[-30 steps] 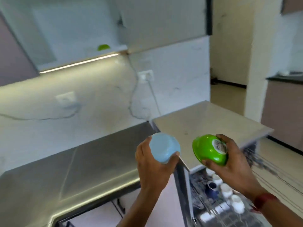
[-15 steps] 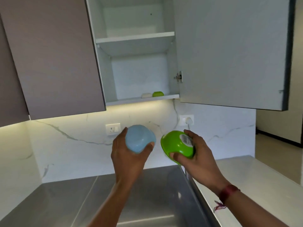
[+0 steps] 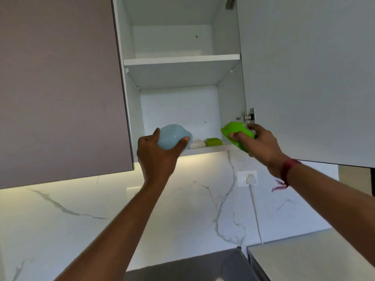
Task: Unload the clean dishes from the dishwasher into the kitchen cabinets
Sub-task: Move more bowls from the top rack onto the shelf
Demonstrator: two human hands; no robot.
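Gripping a pale blue bowl (image 3: 172, 135) in the left grip (image 3: 156, 155), with the thumb on the left side and the fingers curled round the right side. Showing the rounded outside of this bowl to the camera. Held at the left end of the lower shelf (image 3: 211, 148) of the open cabinet, at the near edge; cannot tell whether touching the shelf or not.

Gripping a bright green bowl (image 3: 233, 129) in the right grip (image 3: 261, 145), with the fingers curled over its edge. Held tilted at the right end of the same shelf, just under the metal hinge (image 3: 248, 116) of the open door (image 3: 304, 78). Wearing a red thread (image 3: 286, 171) on the right wrist.

Between the two bowls, farther in on the lower shelf: a small white dish (image 3: 197, 143) and a small green dish (image 3: 213, 141), side by side, the white one on the left. Too small to tell their exact form.

Above, inside the cabinet: a white upper shelf (image 3: 182, 57). At the left of the cabinet: a closed brown door (image 3: 60, 88).

Below the cabinet: a white marble wall (image 3: 101, 209) with grey veins, lit from above. On this wall, under the right grip: a white socket (image 3: 247, 178) with a white plug and a cable hanging down.

At the near bottom: a steel counter (image 3: 192, 268), and just beside it on the right a pale counter (image 3: 314, 256).
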